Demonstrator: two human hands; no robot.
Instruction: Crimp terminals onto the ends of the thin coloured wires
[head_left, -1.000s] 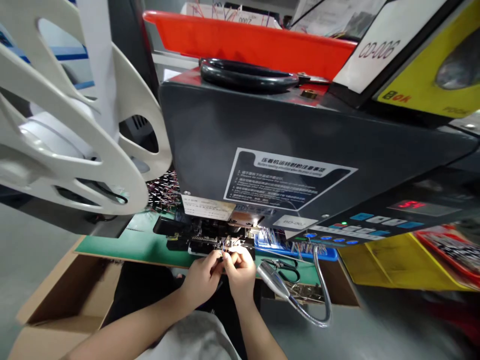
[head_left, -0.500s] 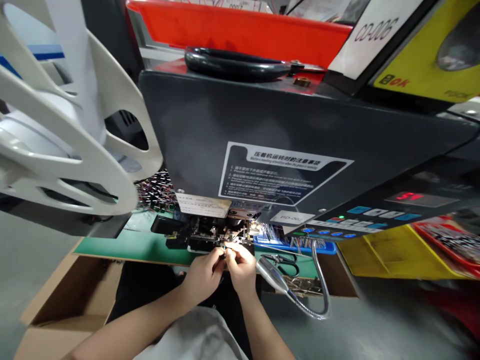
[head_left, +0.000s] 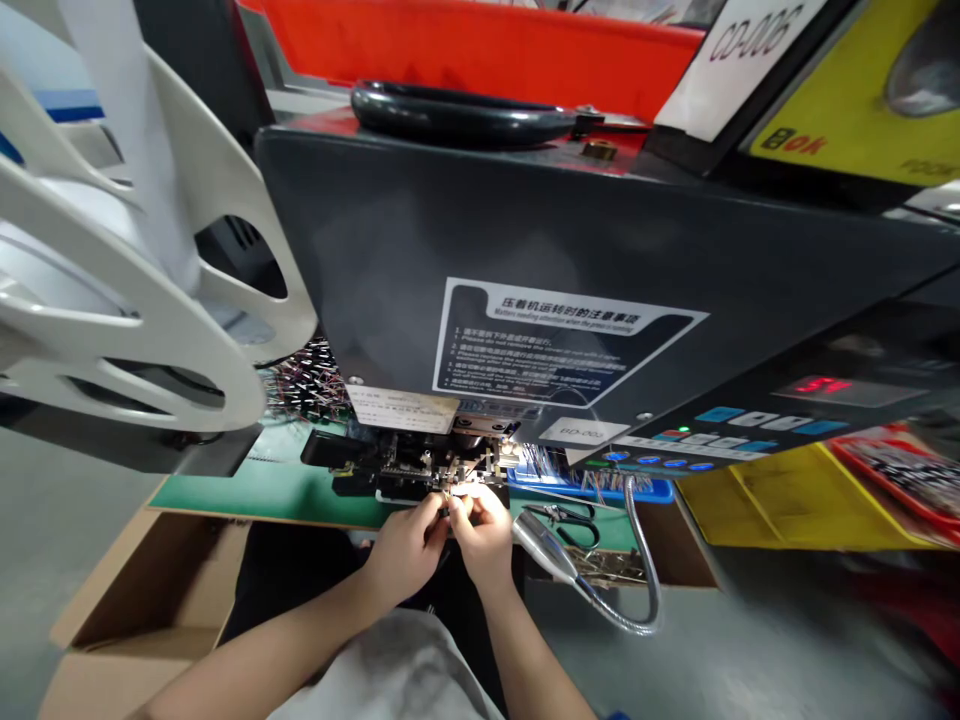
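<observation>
Two hands (head_left: pixel 405 552) (head_left: pixel 484 540), thin wire (head_left: pixel 454 492), matte crimping press (head_left: pixel 450 220)

A crimping machine (head_left: pixel 465 230) stands over the back of the table (head_left: pixel 225 490), with a large reel (head_left: pixel 127 290) to its left and a long tray (head_left: pixel 480 40) behind it. A bunch of wires (head_left: pixel 307 385) sits between reel and machine. Toward the table's right end, a small tray (head_left: pixel 585 488) lies behind a pair of scissors (head_left: pixel 562 525), and a lamp (head_left: pixel 544 545) reaches over the front edge. A bin (head_left: pixel 780 505) stands past the right end, and a cardboard box (head_left: pixel 142 590) sits below the left end.
</observation>
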